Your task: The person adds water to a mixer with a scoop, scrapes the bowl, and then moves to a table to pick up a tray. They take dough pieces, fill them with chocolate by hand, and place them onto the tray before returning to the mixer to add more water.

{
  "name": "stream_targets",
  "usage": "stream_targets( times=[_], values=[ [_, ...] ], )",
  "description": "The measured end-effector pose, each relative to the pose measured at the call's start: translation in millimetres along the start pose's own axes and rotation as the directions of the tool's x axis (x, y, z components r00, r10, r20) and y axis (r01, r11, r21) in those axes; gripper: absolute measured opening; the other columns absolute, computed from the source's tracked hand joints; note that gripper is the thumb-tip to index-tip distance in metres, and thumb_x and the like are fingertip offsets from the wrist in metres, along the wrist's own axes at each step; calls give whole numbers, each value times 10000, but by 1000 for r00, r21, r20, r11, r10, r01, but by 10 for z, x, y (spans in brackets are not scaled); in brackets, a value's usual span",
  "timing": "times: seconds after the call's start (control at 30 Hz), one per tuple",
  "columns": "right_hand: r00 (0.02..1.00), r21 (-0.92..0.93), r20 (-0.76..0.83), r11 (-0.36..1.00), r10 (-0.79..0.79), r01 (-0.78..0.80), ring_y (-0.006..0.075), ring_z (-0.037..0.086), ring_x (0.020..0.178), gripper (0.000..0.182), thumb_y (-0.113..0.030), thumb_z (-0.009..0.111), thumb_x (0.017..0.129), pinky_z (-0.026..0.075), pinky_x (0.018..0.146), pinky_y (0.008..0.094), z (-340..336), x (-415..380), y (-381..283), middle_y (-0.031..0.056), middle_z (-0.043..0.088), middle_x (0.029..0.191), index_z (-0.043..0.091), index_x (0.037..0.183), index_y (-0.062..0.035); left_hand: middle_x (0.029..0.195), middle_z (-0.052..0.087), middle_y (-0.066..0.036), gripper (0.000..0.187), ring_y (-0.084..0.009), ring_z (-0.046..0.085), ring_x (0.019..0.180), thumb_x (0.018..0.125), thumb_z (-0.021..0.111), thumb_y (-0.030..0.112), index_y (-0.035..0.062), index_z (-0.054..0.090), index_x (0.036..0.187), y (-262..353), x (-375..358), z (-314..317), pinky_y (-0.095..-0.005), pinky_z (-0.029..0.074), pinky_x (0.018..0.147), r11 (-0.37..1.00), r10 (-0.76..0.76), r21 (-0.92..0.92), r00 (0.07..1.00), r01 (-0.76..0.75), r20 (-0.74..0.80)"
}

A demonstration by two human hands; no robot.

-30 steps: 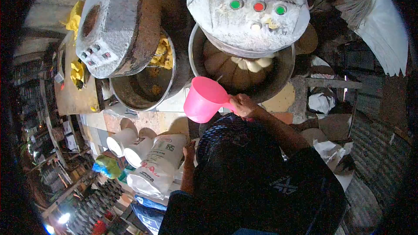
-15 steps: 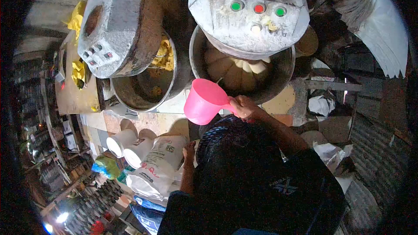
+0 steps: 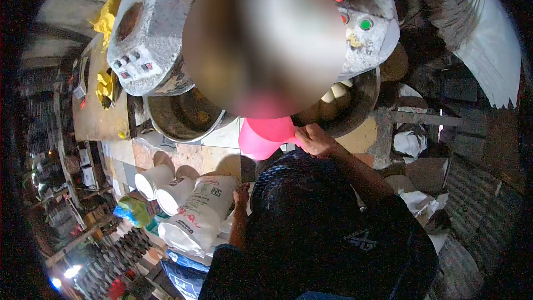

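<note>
My right hand [image 3: 316, 140] is closed around the handle of a pink plastic dipper [image 3: 261, 140], held in front of the right mixer bowl [image 3: 371, 97]. A blurred patch covers the dipper's upper rim and much of both machines. Pale dough [image 3: 337, 95] shows in that bowl. My left hand [image 3: 241, 194] hangs low beside a white printed sack [image 3: 210, 203], its fingers loosely bent and nothing visible in them.
The left mixer [image 3: 147, 28] has a metal bowl [image 3: 183, 125] with yellowish residue. Two white buckets [image 3: 153, 182] stand left of the sack. A wooden table [image 3: 97, 116] with yellow plastic is farther left. White plastic sheets [image 3: 480, 39] hang at upper right.
The dipper has dropped slightly in view, with my right hand still on its handle. A blurred patch now hides the middle of the machines. My left hand stays beside the sack.
</note>
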State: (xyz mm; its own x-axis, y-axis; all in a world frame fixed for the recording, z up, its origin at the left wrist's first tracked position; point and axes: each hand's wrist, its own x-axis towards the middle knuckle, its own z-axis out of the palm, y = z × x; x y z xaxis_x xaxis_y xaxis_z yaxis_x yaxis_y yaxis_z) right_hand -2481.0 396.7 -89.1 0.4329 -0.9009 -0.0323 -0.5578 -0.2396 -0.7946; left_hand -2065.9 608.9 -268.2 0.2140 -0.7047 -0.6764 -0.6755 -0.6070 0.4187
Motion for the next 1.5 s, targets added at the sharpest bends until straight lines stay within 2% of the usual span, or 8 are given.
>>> stream_targets(
  times=[0.03, 0.13, 0.4, 0.57, 0.77, 1.37, 1.43, 1.5],
  values=[
    [872, -336, -292, 896, -392, 290, 270, 558, 511, 457, -363, 399, 959, 422, 524, 365, 132, -10, 94, 136, 560, 578, 559, 707, -17, 894, 679, -111, 348, -229, 628, 813, 841, 621, 362, 47, 685, 975, -68, -17, 1, -353, 475, 740, 997, 27, -69, 1000, -26, 2],
    [999, 215, 8, 976, -40, 37, 374, 563, 562, 380, -292, 434, 951, 444, 583, 421, -442, 195, -452, 196, 571, 630, 598, 798, 15, 825, 671, -85, 322, -203, 606, 737, 817, 660, 334, 33, 686, 932, 302, -187, -167, -347, 472, 688, 993, -8, -115, 995, -3, -98],
    [995, -1, 14, 995, -96, 96, 432, 575, 715, 288, -242, 461, 926, 442, 630, 475, -1073, 887, -1378, 245, 579, 724, 587, 841, 2, 824, 666, -72, 313, -188, 599, 748, 805, 673, 324, 29, 690, 910, -227, -120, 81, -340, 469, 693, 806, -251, -570, 964, 159, -86],
    [999, 192, 41, 981, -19, 10, 98, 470, 523, 324, -313, 500, 939, 410, 494, 282, -1316, 1540, -2076, 2, 520, 609, 617, 934, -11, 740, 660, -65, 378, -208, 584, 660, 814, 650, 401, 28, 692, 864, -693, -37, 412, -374, 464, 618, 516, -362, -806, 926, 292, 104],
    [999, 419, 33, 908, 10, -23, 70, 454, 434, 316, -349, 532, 911, 392, 388, 215, -1385, 2723, -2669, -6, 497, 591, 595, 993, -50, 860, 641, -193, 351, -428, 592, 757, 884, 453, 466, 217, 700, 885, -1459, -272, 588, -463, 465, 633, 947, -190, -308, 930, 89, -315],
    [872, 818, -392, 544, 291, 186, 77, 489, 560, 214, -314, 566, 865, 421, 448, 193, -430, 4703, -3318, -37, 489, 635, 540, 742, -140, 914, 658, -186, 348, -295, 621, 833, 873, 478, 356, 86, 685, 945, -2266, 174, -707, -398, 478, 824, 601, -355, -771, 935, 210, -22],
    [869, 603, -457, 784, 189, 147, 147, 531, 603, 251, -325, 528, 887, 447, 508, 257, -835, 5143, -2807, 13, 520, 661, 552, 811, -86, 1003, 651, -187, 451, -326, 620, 927, 843, 492, 453, 67, 670, 995, -2388, 591, -1245, -385, 472, 838, 921, -130, -388, 972, 44, -196],
    [825, -81, -548, 991, -135, 108, 218, 572, 646, 313, -336, 491, 909, 474, 567, 321, -1470, 5769, -2255, 63, 550, 687, 565, 879, -33, 1031, 646, -183, 522, -354, 607, 961, 793, 521, 520, 67, 664, 1010, -2361, 846, -1737, -400, 471, 843, 588, -411, -804, 889, 90, -202]
  ],
)
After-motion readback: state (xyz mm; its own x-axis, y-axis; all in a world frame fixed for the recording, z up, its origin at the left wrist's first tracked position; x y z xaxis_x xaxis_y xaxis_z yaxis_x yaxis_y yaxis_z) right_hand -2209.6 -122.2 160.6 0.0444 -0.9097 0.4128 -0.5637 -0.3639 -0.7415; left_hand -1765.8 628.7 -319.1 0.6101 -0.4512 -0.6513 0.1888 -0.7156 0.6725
